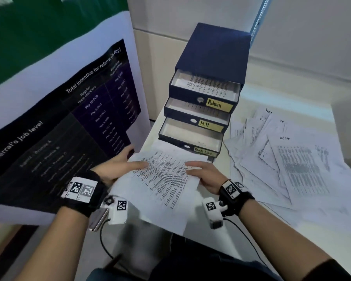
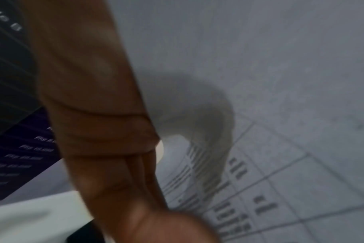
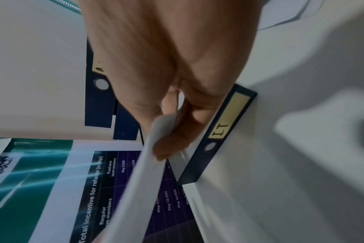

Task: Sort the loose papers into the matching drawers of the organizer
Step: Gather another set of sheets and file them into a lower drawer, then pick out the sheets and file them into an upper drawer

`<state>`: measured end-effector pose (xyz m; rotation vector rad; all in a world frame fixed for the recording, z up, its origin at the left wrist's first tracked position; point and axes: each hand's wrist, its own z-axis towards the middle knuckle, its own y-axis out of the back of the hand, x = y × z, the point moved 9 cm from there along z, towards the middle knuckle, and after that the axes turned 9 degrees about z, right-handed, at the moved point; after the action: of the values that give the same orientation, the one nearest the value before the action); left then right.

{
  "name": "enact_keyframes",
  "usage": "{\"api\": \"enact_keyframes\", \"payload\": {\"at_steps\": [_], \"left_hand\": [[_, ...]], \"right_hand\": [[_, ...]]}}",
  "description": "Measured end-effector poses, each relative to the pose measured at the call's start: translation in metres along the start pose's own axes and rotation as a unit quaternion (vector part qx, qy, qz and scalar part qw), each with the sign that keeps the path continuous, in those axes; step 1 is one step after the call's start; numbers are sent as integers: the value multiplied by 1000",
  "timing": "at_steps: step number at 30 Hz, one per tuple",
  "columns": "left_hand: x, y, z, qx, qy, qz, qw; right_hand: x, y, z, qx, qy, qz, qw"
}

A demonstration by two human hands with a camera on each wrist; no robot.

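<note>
A navy drawer organizer (image 1: pixel 217 47) stands at the back of the white table. Its Admin drawer (image 1: pixel 203 88), H.R drawer (image 1: pixel 195 115) and Task List drawer (image 1: pixel 190 136) are pulled out. The Admin drawer holds printed sheets. A lower drawer labelled IT (image 3: pixel 224 123) is closed. Both hands hold one printed sheet (image 1: pixel 162 179) just in front of the Task List drawer. My left hand (image 1: pixel 130 161) grips its left edge, thumb on top. My right hand (image 1: pixel 199 171) pinches its right edge (image 3: pixel 148 172). In the left wrist view the sheet (image 2: pixel 260 82) curls beside my left hand (image 2: pixel 119 148).
A big spread pile of loose papers (image 1: pixel 292 159) covers the table's right side, one headed Admin. A large dark poster board (image 1: pixel 69 118) leans close on the left. A cable (image 1: pixel 249 240) trails off the table's front edge (image 1: pixel 257 226).
</note>
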<state>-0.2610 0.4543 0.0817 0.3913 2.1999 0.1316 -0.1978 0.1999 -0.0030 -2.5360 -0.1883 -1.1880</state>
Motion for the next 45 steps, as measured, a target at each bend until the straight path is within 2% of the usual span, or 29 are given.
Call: {"api": "enact_keyframes", "payload": {"at_steps": [3, 5, 8, 10, 12, 14, 16, 18, 21, 22, 24, 26, 28, 30, 32, 34, 35, 36, 37, 39, 40, 41, 42, 43, 45], "left_hand": [[-3, 6, -6, -3, -21, -35, 999], [3, 1, 0, -3, -7, -19, 1000], [15, -9, 21, -15, -13, 60, 998], [24, -13, 37, -46, -11, 107, 993], [33, -17, 55, -92, -13, 89, 992], [38, -23, 70, -131, -15, 63, 989], [45, -23, 87, -169, -9, 30, 985], [53, -21, 101, -184, 22, 9, 983], [51, -25, 112, -138, 75, 14, 988], [49, -27, 115, -123, 78, 0, 989], [40, -23, 120, -148, 67, -16, 987], [32, -15, 130, -195, 47, -31, 979], [26, -14, 140, -218, 42, -13, 975], [20, -28, 152, -178, 58, 55, 981], [9, -45, 156, -126, 65, 193, 971], [-8, -56, 153, -96, 74, 353, 928], [-18, -61, 152, -81, 68, 391, 914], [-32, -69, 149, -55, 48, 399, 914], [-47, -82, 147, -11, 18, 372, 928], [-82, -120, 137, 117, -36, 212, 970], [-105, -143, 129, 176, -61, 124, 975], [-127, -164, 123, 213, -87, 73, 970], [-146, -183, 121, 235, -103, 53, 965], [-158, -203, 126, 244, -113, 62, 961], [-169, -241, 145, 244, -104, 97, 959]], "right_hand": [[-14, -4, 7, 18, -80, 11, 997], [-17, 0, 9, -5, -103, 38, 994], [-6, 22, 23, -95, -37, -5, 995], [-1, 35, 24, -132, -10, -53, 990], [-2, 29, 11, -93, -38, -60, 993], [-16, 19, -1, -13, -106, -48, 993], [-28, 18, -12, 29, -157, -53, 986], [-28, 30, -8, 0, -149, -34, 988], [-15, 61, 11, -119, -77, 23, 990], [-12, 66, 17, -140, -61, 44, 987], [-14, 64, 25, -128, -65, 59, 988], [-21, 60, 31, -92, -99, 19, 991], [-21, 60, 32, -86, -116, 4, 989], [-17, 61, 33, -87, -115, 26, 989], [-6, 63, 27, -64, -122, 5, 990], [5, 86, 18, -46, -128, -95, 986], [10, 108, 11, -58, -131, -158, 977], [16, 138, 6, -88, -126, -217, 964], [27, 173, 1, -139, -110, -284, 942], [51, 253, -17, -281, -56, -412, 865], [58, 289, -29, -342, -43, -448, 825], [58, 320, -39, -383, -43, -461, 800], [53, 347, -47, -408, -51, -460, 787], [41, 368, -52, -419, -71, -448, 786], [11, 387, -52, -386, -124, -443, 800]]}}
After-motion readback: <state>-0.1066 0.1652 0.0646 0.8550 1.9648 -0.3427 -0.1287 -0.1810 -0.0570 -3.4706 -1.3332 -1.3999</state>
